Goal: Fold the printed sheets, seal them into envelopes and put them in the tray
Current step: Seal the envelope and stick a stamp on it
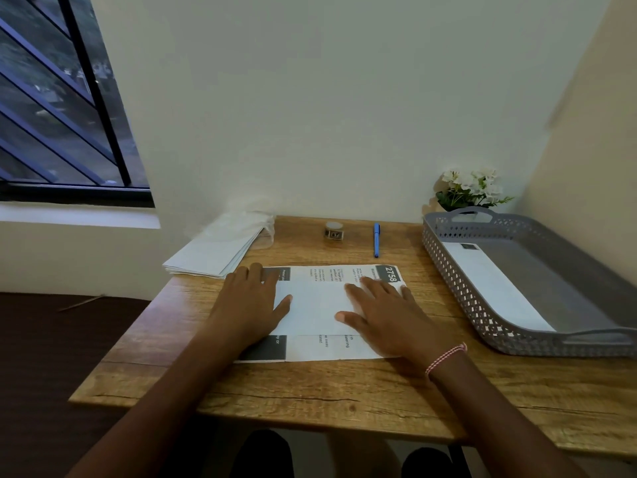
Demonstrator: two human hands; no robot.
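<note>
Head view: printed sheet (317, 305) lies at the centre of the desk (310, 384), part-folded, a blank flap turned over the print; left hand (251, 305) and right hand (382, 315) both rest flat on that flap — fingers straight and spread, gripping nothing. Paper judged light, limp, prone to slide; best pinned under one palm and lifted by a free corner. Envelope stack (213, 253) at 10 o'clock; tray (448, 267) at 3 o'clock, one white envelope (489, 284) inside — sealed or not, cannot tell. Crease line hidden under the palms; small print unreadable; tray's far right cut off.
</note>
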